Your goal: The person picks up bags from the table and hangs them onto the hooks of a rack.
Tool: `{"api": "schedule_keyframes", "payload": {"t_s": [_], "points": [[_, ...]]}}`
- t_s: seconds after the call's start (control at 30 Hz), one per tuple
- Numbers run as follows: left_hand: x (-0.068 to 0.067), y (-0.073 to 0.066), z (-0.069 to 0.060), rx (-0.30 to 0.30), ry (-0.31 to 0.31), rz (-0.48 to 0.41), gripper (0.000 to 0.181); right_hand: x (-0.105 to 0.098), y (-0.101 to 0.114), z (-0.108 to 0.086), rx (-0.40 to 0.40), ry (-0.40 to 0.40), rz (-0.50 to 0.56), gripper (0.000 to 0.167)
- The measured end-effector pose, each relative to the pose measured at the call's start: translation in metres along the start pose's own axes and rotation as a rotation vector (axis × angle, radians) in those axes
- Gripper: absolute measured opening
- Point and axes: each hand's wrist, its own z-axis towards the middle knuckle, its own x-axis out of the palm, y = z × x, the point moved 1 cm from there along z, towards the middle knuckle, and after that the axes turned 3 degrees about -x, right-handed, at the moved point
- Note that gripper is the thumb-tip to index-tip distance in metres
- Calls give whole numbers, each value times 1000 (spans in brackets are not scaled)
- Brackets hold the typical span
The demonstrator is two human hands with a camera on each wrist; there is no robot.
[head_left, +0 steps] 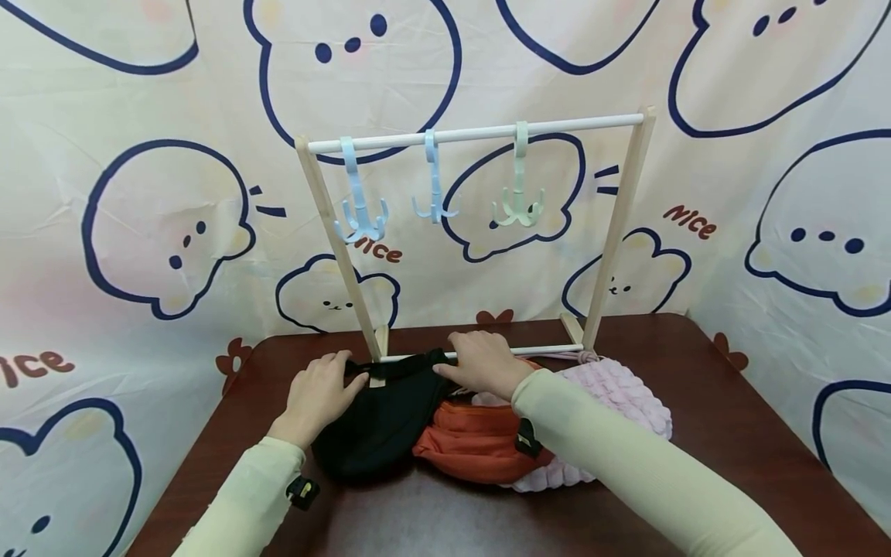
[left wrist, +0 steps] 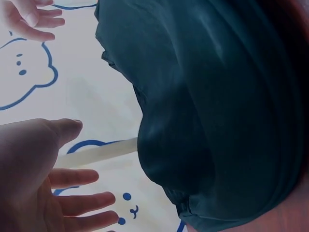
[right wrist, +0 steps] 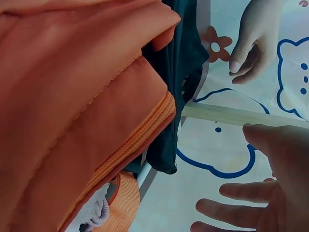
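Observation:
A dark green bag (head_left: 379, 429) lies at the left end of a row of bags on the table. Over its upper left edge is my left hand (head_left: 316, 394), and my right hand (head_left: 483, 363) is above its upper right end. Both wrist views show straight, spread fingers: the left hand (left wrist: 48, 169) has a gap between it and the green bag (left wrist: 212, 106), while the right hand (right wrist: 270, 179) is apart from the orange bag (right wrist: 72, 111). That orange waist bag (head_left: 476, 445) sits under my right forearm, overlapping a pale pink quilted bag (head_left: 623, 394).
Behind the bags stands a wooden rack with a white top bar (head_left: 473, 133). From it hang two blue hooks (head_left: 358, 193) (head_left: 435, 182) and a green hook (head_left: 518, 182). A lower bar (head_left: 546, 350) runs just behind the bags. Patterned cloth surrounds the brown table (head_left: 703, 464).

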Motion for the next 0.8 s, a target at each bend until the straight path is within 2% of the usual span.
{"api": "schedule_keyframes", "payload": {"t_s": [0.2, 0.47, 0.8], "points": [[5, 9, 7, -34, 65, -43, 55, 1, 2, 7, 17, 8, 10, 53], [8, 19, 12, -62, 96, -36, 56, 4, 2, 12, 38, 45, 59, 57], [13, 31, 16, -88, 128, -17, 58, 15, -8, 18, 62, 98, 107, 59]]}}
